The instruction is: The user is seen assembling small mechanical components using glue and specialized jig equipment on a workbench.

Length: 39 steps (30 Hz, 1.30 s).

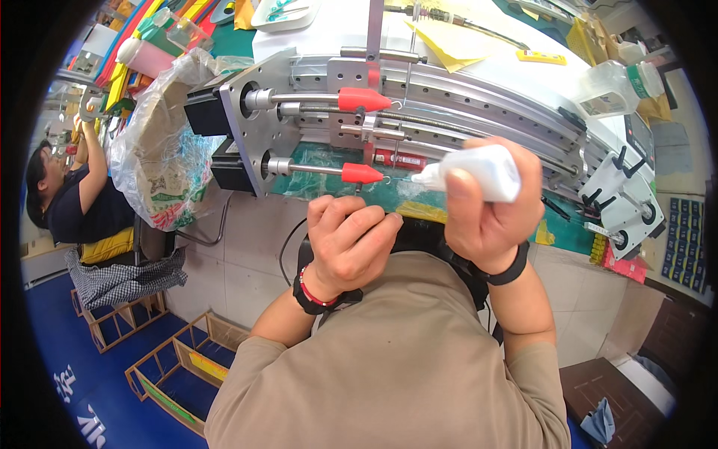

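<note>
Right hand [495, 217] gripping bottle [485, 170], red cone [360, 173] seemingly near

Bright indoor light, white tabletop [340, 30] nearly washed out, straight edges bent toward the dark round rim

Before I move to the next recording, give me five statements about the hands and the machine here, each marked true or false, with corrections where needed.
1. The right hand holds a white bottle. True.
2. The left hand grips a second bottle. False: no bottle is in it; it is curled near the lower red cone.
3. The bottle's nozzle points toward the picture's right edge. False: it points left, toward the lower red cone.
4. A small metal hook sticks out from the lower red cone's tip. True.
5. The upper red cone points left. False: its tip faces right, like the lower one's.
</note>
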### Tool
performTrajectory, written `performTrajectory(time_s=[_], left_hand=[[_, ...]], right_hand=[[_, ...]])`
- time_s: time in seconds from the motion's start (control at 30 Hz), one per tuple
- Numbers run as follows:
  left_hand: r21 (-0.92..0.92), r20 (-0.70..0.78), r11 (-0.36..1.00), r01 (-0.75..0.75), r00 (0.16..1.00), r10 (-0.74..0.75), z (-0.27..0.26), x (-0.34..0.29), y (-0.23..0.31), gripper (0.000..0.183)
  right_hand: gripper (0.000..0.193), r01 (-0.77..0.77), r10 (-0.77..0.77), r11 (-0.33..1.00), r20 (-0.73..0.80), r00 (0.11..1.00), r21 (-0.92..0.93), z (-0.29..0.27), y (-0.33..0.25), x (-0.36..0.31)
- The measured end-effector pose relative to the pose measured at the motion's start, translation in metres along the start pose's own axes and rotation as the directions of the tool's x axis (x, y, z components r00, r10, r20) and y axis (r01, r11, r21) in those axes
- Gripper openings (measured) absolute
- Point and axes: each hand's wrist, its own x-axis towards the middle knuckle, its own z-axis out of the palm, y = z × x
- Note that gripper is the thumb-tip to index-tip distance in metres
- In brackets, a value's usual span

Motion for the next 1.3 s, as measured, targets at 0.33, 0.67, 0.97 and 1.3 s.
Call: performTrajectory(time_s=[0.33, 0.67, 0.97, 1.3], left_hand=[[-0.152, 0.005, 0.985, -0.076, 0.997, 0.078, -0.002, 0.016, 0.003, 0.028], [-0.43, 0.134, 0.895, 0.117, 0.989, -0.065, -0.015, 0.046, 0.01, 0.011], [-0.317, 0.369, 0.883, 0.346, 0.903, -0.221, -0.033, 0.068, 0.028, 0.006], [0.0, 0.421, 0.991, -0.137, 0.899, 0.125, -0.045, 0.106, 0.007, 0.023]], right_hand=[[0.051, -0.1, 0.073, 0.995, -0.551, 0.832, -0.019, -0.136, -0.02, 0.049], [0.047, -0.157, -0.1, 0.87, -0.48, 0.872, -0.467, -0.187, 0.068, 0.159], [0.041, -0.249, 0.117, 0.865, -0.307, 0.944, -0.436, -0.17, 0.026, 0.099], [0.026, -0.319, 0.439, 0.573, -0.046, 0.897, -0.755, -0.147, 0.057, -0.139]])
